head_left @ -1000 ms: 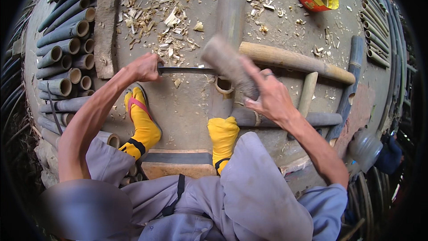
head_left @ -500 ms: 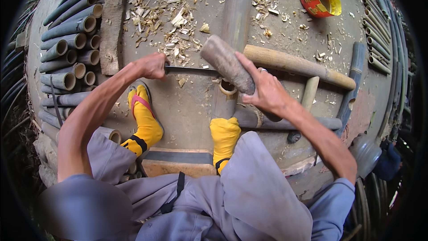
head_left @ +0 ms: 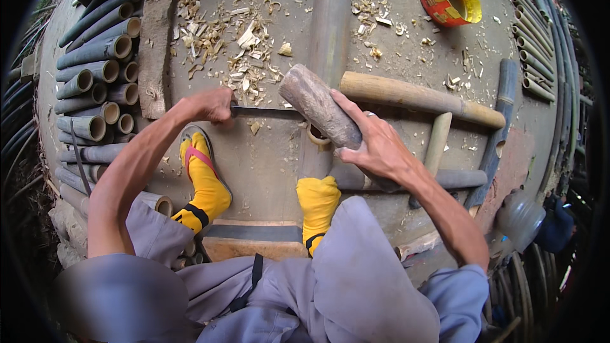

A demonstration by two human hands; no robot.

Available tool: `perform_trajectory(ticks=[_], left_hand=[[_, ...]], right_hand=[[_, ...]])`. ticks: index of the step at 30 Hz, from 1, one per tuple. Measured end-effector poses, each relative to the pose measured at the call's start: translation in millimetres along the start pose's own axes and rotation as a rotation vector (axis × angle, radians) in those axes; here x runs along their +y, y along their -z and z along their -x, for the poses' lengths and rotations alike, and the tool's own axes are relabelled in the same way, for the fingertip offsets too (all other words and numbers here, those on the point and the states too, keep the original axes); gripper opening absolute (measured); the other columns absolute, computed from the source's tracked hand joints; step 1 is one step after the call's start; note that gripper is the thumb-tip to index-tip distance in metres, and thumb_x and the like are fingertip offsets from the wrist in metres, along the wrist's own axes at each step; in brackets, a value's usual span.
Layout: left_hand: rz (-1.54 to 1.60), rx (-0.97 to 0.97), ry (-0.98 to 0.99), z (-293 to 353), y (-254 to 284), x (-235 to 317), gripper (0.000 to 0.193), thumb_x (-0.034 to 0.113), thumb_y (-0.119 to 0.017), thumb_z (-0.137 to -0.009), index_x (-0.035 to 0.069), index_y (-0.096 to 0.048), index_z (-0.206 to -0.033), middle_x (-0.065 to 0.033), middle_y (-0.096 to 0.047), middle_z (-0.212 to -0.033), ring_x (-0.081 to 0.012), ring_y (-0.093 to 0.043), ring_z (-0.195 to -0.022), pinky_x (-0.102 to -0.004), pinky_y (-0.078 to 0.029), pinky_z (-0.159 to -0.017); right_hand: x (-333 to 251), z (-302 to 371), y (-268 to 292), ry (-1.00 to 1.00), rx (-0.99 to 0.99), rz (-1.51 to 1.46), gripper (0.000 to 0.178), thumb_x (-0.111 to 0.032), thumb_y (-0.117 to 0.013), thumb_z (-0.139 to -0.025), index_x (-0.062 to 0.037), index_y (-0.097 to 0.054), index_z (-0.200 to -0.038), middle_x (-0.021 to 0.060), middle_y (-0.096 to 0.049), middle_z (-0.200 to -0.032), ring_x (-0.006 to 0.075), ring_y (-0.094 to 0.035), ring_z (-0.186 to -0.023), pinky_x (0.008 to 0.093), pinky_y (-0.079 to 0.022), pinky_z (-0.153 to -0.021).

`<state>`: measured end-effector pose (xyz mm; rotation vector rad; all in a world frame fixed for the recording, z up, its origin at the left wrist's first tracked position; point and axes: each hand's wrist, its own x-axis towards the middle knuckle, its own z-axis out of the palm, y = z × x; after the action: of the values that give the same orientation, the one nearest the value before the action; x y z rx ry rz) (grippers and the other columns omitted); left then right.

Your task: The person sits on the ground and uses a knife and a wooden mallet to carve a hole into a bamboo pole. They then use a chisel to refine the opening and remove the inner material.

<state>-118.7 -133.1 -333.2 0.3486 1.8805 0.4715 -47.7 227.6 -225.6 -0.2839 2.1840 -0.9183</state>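
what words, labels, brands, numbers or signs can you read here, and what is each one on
None can be read.
Red and yellow container: patterned outside, any print too small to make out.
Yellow sock on the left foot: dark marks near the ankle, too small to tell if they are letters.
Blade in the left hand and thick club in the right hand: no lettering shows.

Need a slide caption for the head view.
Left hand gripping a long blade, right hand holding a thick wooden club, among bamboo poles and pale shavings.
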Motion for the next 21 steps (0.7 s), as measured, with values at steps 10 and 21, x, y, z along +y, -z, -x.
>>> perform_trajectory(ticks=[10,21], left_hand=[[-0.303,0.585,-0.017,37,-47,14,0.026,0.02,-0.067,-0.067,0.007,-0.059,-0.089,-0.0138,-0.065,-0.08,-0.0362,-0.064,-0.071,-0.0458,-0.051,-0.063],[-0.273,0.878,-0.198,44,-72,7,0.024,0.009,-0.069,-0.065,0.008,-0.055,-0.085,-0.0088,-0.058,-0.073,-0.0298,-0.06,-0.069,-0.04,-0.047,-0.063]], right_hand=[[48,55,-9,-0.08,0.598,-0.298,0.097,-0.009,-0.072,-0.07,-0.0162,-0.019,-0.15,0.0226,-0.049,-0.133,0.0304,-0.052,-0.12,0.039,-0.042,-0.101],[57,92,-41,-0.118,0.609,-0.286,0.096,-0.006,-0.074,-0.069,-0.0089,-0.02,-0.149,0.0223,-0.051,-0.132,0.0299,-0.054,-0.117,0.0381,-0.043,-0.099]])
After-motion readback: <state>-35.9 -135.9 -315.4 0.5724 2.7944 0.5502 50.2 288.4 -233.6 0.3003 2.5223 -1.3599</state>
